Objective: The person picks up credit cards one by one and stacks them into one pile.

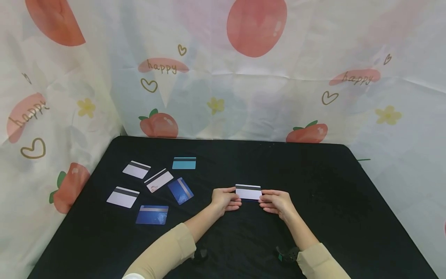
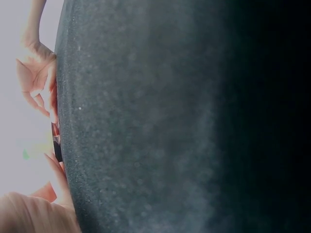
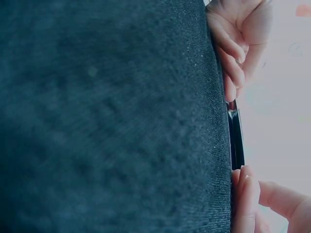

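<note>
A white card with a dark stripe (image 1: pixel 248 192) is held level between both hands, low over the black table. My left hand (image 1: pixel 225 200) pinches its left end, thumb and fingers at the edge. At the opposite end my right hand (image 1: pixel 276 203) pinches it the same way. A thin blue edge shows under the white card's near side. From the right wrist view, the held card (image 3: pixel 236 138) appears edge-on, dark beneath, between the fingertips of the two hands. The left wrist view catches only a sliver of the card (image 2: pixel 57 143) between the fingers.
Left of the hands lie several loose cards: a light blue card (image 1: pixel 184 163), a tilted blue card (image 1: pixel 180 191), another blue card (image 1: pixel 152 215), and white striped cards (image 1: pixel 123 197). The black table (image 1: pixel 331 201) meets a printed curtain (image 1: pixel 216 46) at the back.
</note>
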`<state>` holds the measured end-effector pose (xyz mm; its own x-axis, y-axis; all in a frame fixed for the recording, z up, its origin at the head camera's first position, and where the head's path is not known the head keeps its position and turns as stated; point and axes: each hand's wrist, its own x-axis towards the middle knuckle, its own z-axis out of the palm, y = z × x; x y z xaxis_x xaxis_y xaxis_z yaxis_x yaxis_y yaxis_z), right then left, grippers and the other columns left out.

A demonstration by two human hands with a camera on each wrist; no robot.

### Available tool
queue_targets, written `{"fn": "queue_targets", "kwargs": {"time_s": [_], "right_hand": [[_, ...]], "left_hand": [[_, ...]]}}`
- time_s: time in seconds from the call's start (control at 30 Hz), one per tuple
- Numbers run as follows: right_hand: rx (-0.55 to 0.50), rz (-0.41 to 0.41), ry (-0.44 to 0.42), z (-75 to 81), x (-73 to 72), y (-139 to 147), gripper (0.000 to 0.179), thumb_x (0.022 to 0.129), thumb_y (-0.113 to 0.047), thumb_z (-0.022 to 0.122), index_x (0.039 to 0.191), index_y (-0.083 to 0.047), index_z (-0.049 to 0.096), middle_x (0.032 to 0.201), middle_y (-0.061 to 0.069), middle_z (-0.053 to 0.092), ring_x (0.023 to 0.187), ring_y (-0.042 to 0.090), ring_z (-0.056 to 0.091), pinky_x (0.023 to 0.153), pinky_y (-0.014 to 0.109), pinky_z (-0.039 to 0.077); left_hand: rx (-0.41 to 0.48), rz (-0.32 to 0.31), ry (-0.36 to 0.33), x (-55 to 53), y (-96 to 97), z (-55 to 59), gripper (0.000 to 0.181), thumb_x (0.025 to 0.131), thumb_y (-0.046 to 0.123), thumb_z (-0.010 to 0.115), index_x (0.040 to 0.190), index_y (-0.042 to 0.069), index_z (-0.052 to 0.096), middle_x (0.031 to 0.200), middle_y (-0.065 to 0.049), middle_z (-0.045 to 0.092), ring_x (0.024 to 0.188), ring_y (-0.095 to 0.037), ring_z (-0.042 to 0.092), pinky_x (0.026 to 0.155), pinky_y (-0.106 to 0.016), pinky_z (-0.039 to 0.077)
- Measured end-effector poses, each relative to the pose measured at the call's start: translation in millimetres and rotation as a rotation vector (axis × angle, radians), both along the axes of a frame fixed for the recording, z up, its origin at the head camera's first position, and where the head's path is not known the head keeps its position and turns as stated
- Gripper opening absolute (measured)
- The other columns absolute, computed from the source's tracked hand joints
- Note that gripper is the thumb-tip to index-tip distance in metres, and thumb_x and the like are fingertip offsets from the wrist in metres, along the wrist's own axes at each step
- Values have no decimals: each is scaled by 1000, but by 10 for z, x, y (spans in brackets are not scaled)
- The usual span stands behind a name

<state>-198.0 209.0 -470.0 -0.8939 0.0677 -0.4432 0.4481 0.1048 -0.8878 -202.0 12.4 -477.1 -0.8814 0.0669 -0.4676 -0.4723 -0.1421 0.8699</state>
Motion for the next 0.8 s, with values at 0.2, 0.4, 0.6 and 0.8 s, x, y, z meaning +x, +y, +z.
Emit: {"fn": "queue_targets", "kwargs": {"time_s": [0.2, 0.4, 0.6, 0.8], "right_hand": [[5, 7, 6, -13, -8, -6, 39, 83, -4, 63, 119, 9, 54, 73, 7, 68, 58, 14, 66, 53, 24, 55], [31, -4, 0, -13, -10, -1, 38, 82, -4, 64, 117, 8, 56, 72, 8, 68, 58, 15, 66, 53, 25, 55], [36, 5, -4, -26, -5, 9, 38, 82, -5, 65, 117, 7, 57, 73, 8, 69, 58, 16, 66, 53, 25, 55], [32, 15, 11, -28, -5, 21, 40, 81, -6, 67, 118, 8, 56, 73, 9, 69, 58, 16, 66, 52, 24, 55]], "left_hand": [[-5, -11, -11, -18, -7, -18, 39, 81, -6, 62, 119, -1, 59, 80, -18, 68, 59, -19, 67, 56, -31, 56], [-24, -43, 15, -28, -21, -2, 37, 80, -5, 63, 117, -2, 60, 76, -16, 68, 55, -16, 65, 52, -31, 56], [-65, -73, 54, -30, -40, -23, 34, 81, -2, 64, 115, -2, 62, 76, -16, 68, 56, -19, 66, 51, -31, 55], [-116, -90, 106, -39, -39, -47, 30, 81, 0, 65, 111, -2, 64, 74, -15, 68, 52, -18, 65, 48, -30, 55]]}}
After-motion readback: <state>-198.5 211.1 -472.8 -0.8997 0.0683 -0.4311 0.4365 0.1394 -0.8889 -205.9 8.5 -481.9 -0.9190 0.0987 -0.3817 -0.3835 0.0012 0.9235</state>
